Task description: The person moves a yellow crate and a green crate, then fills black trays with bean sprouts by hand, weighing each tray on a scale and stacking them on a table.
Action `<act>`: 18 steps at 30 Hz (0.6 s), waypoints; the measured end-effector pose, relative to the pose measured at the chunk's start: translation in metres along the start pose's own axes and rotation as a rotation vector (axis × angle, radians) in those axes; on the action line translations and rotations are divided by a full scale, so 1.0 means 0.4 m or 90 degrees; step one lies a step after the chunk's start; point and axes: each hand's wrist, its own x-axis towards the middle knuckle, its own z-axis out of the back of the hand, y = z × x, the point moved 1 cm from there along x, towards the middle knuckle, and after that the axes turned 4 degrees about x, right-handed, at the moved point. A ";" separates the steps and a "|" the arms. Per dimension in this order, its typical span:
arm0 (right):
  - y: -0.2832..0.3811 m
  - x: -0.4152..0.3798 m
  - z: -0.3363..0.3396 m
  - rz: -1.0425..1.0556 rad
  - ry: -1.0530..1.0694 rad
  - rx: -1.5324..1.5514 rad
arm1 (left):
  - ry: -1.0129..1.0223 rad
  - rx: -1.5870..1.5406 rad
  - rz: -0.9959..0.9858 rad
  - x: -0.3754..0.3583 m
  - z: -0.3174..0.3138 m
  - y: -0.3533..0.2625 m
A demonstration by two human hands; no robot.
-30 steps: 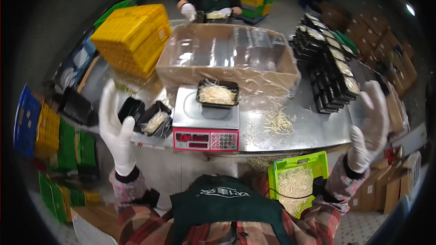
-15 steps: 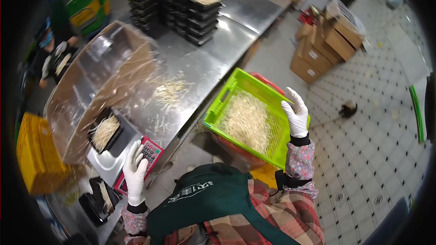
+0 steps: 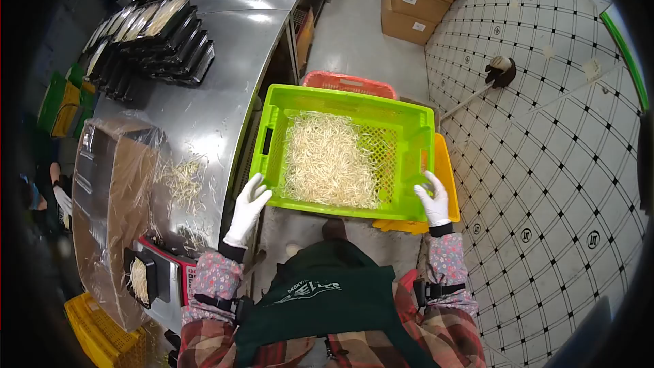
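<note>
I judge this a reach for the green crate (image 3: 340,100) — left hand (image 3: 246,212) at eight o'clock, right hand (image 3: 434,202) at four, fingers spread. Holding needs both closed.

Single head-worn view, wide and dark-edged, looking steeply down past the apron (image 3: 327,300), green crate (image 3: 351,100) near and central

A: Furniture?
B: Metal table (image 3: 238,44), smooth top; bright glare (image 3: 260,18) beside a seam.
A: Floor?
B: Plain grey floor (image 3: 361,44) alongside the table.
A: Right side?
B: White surface (image 3: 531,157), black grid lines, dots; floor or wall, cannot tell.
</note>
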 end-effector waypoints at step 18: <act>-0.288 0.096 -0.618 -0.072 0.425 -0.540 | -0.074 0.457 0.367 0.426 -0.225 0.579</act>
